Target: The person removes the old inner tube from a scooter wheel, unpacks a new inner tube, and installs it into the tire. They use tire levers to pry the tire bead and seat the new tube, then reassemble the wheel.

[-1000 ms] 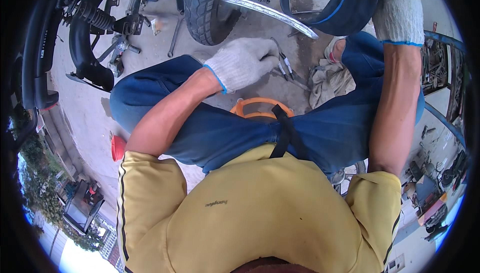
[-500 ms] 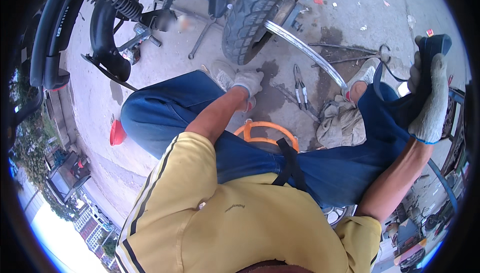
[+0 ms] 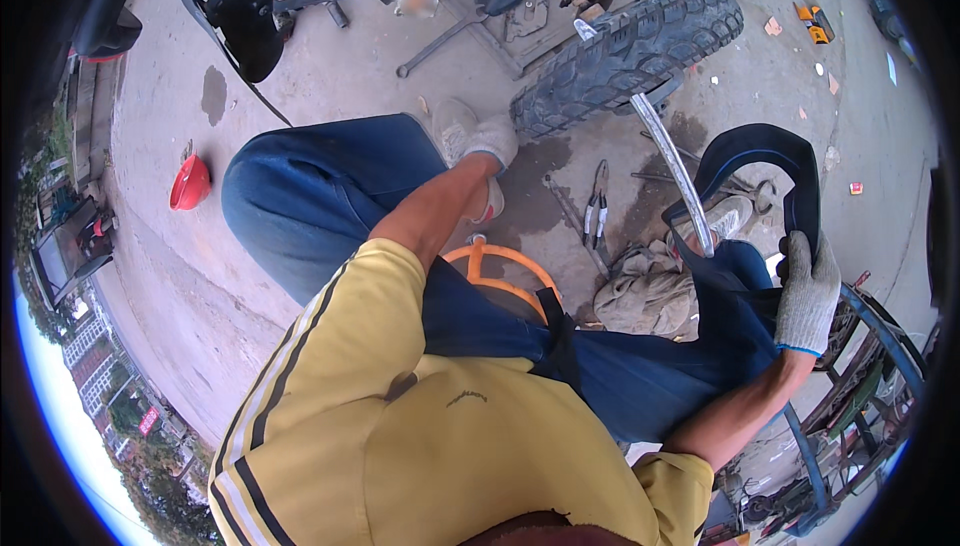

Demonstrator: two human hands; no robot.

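My left hand [image 3: 493, 141], in a pale knit glove, is at the near left end of a knobbly black tyre [image 3: 625, 58], beside my shoe; its fingers are hidden. A curved silver metal strip [image 3: 670, 171] sticks out of the tyre and slants toward my right leg. Out to the right, my gloved right hand [image 3: 808, 291] is closed on a flat black rubber band [image 3: 765, 141]. The band rises from the hand in a wide arch, its other side falling near the strip and my right knee.
Between my feet lie black-and-white-handled pliers [image 3: 597, 211], a long metal tool [image 3: 575, 221] and a crumpled cloth [image 3: 648, 291]. An orange ring-shaped frame [image 3: 510, 261] stands by my legs. A red bowl [image 3: 190, 183] is at left, a cross-shaped wrench [image 3: 460, 36] ahead, a blue metal frame [image 3: 885, 336] at right.
The tyre has tipped over to the right and the silver strip now stands steeper. My right hand has come lower and inward, and the black band has opened into an arch. My left hand is nearer the tyre.
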